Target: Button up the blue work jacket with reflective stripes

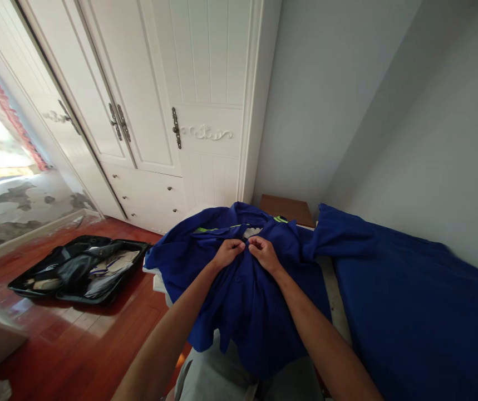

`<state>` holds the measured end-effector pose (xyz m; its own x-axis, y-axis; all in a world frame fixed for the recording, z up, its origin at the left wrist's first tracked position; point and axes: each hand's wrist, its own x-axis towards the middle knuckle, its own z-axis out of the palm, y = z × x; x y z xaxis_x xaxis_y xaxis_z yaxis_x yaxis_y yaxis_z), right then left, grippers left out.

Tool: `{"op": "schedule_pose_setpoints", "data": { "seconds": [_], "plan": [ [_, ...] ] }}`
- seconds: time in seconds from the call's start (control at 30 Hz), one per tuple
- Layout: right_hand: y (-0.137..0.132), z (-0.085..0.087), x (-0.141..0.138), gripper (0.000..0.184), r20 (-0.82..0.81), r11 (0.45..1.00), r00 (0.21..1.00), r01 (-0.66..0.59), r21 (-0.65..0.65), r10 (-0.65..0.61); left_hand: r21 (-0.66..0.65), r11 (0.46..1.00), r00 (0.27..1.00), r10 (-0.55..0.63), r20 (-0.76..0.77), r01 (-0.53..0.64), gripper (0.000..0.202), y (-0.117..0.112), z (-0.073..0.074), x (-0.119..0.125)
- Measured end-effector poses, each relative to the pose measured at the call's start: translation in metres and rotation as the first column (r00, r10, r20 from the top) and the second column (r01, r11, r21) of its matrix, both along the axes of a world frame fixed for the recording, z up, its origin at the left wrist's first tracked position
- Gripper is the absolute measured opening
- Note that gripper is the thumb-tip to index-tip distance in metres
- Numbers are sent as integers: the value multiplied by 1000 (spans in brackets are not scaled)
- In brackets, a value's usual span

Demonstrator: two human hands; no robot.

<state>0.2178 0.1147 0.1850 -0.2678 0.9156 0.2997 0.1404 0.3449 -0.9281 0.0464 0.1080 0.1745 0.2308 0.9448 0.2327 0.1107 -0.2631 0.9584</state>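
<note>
A blue garment with a button front, like a shirt or work jacket (217, 284), lies spread before me, with yellow-green trim near its collar. My left hand (229, 252) pinches one front edge just below the collar. Close beside it, my right hand (264, 253) pinches the opposite edge, the fingertips of both hands nearly touching. What exactly lies between the fingertips is too small to make out. Lower down the front a button (237, 278) shows. One sleeve (339, 236) stretches out to the right, and the lower hem hangs over my lap.
An open black suitcase (109, 289) with clothes inside lies on the red wooden floor (138, 328) at left. A white wardrobe (213, 67) stands ahead. Behind the garment is a brown wooden top (287, 209). Blue bedding (422, 312) fills the right side, against a grey wall.
</note>
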Motion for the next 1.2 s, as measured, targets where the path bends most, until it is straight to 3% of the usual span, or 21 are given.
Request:
{"op": "schedule_pose_setpoints", "data": {
  "seconds": [0.23, 0.5, 0.63, 0.73, 0.8, 1.0, 1.2],
  "plan": [
    [-1, -7, -1, 36, -59, 997, 998, 1, -77, -6, -20, 998, 998, 60, 21, -60, 58, -2, 1, 1],
    [4, -9, 4, 36, -60, 996, 996, -74, -49, 71, -48, 998, 998, 49, 40, -47, 64, 0, 2, -1],
    [2, -7, 4, 24, 25, 994, 999, -24, 103, 22, -48, 998, 998, 47, 33, -45, 65, -1, 3, -1],
    [-2, -6, 4, 20, 113, 962, 992, 32, 271, -65, -39, 997, 997, 63, 41, -61, 67, -2, 4, -1],
    [-4, -6, 3, 20, 150, 951, 985, 33, 309, -83, -35, 996, 995, 78, 58, -76, 68, -2, 5, 0],
    [-7, -9, 2, 19, 157, 959, 977, 96, 268, -142, -70, 993, 985, 103, 140, -94, 68, -3, 4, 0],
    [-5, -2, 2, 19, 97, 969, 972, 200, 148, -215, -99, 982, 956, 181, 230, -162, 69, 4, -2, -1]
  ]
}}
